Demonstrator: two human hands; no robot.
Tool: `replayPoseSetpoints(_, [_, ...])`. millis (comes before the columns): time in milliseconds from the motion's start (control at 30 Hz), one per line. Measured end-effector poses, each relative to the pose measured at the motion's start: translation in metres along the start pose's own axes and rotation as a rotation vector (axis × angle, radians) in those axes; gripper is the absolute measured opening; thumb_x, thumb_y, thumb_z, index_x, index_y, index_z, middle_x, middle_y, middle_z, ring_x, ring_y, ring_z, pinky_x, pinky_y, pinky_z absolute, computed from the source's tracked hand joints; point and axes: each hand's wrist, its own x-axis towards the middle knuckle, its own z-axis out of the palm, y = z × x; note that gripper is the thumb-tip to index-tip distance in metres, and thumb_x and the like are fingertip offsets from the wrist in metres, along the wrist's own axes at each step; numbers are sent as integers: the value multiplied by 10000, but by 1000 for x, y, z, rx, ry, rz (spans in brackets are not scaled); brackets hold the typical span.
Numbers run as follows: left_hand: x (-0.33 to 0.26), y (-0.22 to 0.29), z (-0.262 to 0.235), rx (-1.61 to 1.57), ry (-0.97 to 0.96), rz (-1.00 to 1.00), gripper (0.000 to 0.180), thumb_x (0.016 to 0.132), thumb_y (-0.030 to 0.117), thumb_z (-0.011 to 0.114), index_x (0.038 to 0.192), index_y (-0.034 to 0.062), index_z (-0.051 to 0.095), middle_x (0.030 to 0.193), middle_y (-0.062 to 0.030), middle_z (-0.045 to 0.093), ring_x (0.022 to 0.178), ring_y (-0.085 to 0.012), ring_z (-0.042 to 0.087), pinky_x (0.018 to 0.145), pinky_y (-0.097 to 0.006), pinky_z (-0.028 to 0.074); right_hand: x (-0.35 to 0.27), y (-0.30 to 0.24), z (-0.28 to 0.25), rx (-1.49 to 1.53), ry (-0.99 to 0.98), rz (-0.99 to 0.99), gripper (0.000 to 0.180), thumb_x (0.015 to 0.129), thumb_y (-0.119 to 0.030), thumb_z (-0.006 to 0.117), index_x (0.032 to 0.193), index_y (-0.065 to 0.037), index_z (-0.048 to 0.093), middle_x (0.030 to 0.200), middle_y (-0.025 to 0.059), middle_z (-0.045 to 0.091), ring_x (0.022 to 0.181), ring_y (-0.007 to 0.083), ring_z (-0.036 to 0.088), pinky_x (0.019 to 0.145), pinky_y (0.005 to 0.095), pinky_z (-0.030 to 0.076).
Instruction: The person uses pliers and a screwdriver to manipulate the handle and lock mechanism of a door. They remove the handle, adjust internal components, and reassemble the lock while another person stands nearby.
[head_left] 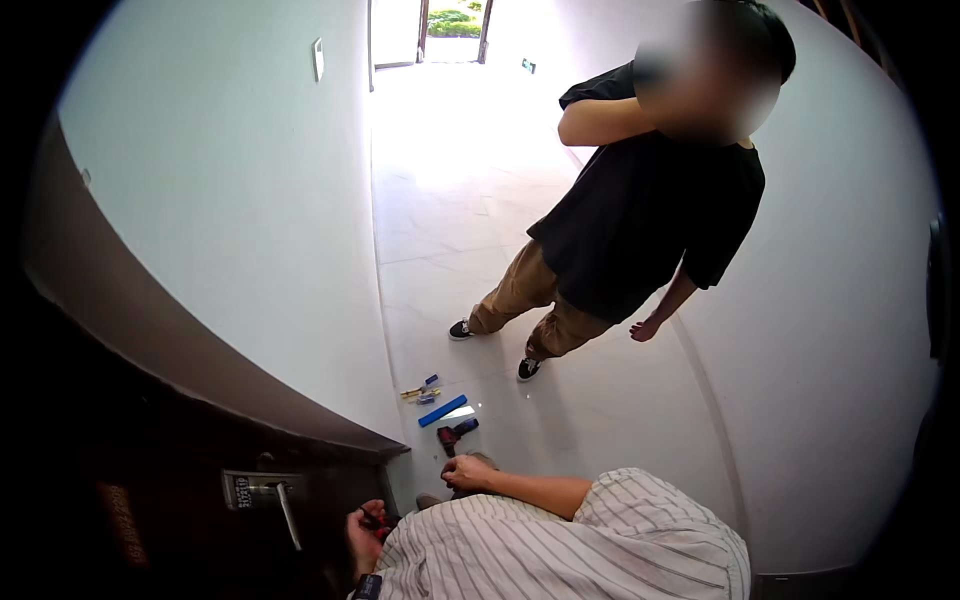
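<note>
My left hand [364, 540] is closed round a small red and black object [377, 521], its kind unclear, close to the dark door [190, 450]. On that door, left of the hand, sits a metal lock plate [245, 489] with a lever handle [289, 517] pointing down. My right hand [468, 472] is in front of my body with its fingers curled together. What it may hold is too small to make out. Just beyond the right hand, a red and black cordless drill [450, 438] lies on the floor.
A blue bar [443, 410] and several small blue and brass-coloured pieces [421, 391] lie on the tiled floor by the left wall [270, 220]. Another person [645, 220] in a black shirt stands close by, one hand raised. A bright doorway [455, 30] is at the far end.
</note>
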Motion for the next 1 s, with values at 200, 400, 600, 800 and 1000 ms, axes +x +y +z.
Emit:
replayPoseSetpoints(200, [4, -9, -18, -137, -41, 21, 301, 750, 148, 460, 952, 40, 656, 1049, -101, 690, 948, -210, 597, 797, -371, 485, 11, 40, 25, -192, 53, -136, 300, 771, -215, 580, 947, -22, 729, 858, 148, 727, 814, 312, 699, 768, 389, 547])
replayPoseSetpoints(400, [2, -13, -35, -71, -5, -20, 293, 755, 149, 464, 948, 40, 655, 1011, -90, 684, 945, -207, 584, 801, -347, 478, 9, 48, 41, -148, 94, -151, 319, 758, -178, 561, 983, -15, 718, 950, 200, 711, 921, 340, 680, 833, 404, 527])
replayPoseSetpoints(600, [-5, -12, -58, -229, -57, -5, 332, 940, 361, 464, 899, 85, 643, 913, -81, 683, 793, -193, 620, 636, -350, 486, 8, 48, 58, -125, 233, -226, 284, 846, -233, 557, 928, -13, 717, 777, 160, 710, 705, 279, 698, 698, 397, 552])
replayPoseSetpoints(800, [-20, 13, -15, -80, 113, -29, 572, 932, 617, 460, 945, 83, 665, 938, -50, 713, 739, -144, 620, 597, -291, 441, 7, 40, 36, 185, 381, -90, 283, 847, -251, 672, 870, 30, 698, 760, 100, 693, 671, 178, 642, 627, 325, 510])
replayPoseSetpoints(1000, [-26, 12, -3, 218, 158, 21, 399, 909, 449, 642, 1051, 76, 658, 1055, -20, 669, 949, -101, 571, 701, -237, 426, 9, 30, 20, 568, 272, 80, 281, 898, -240, 630, 1019, 12, 657, 845, 72, 672, 704, 150, 630, 599, 275, 500])
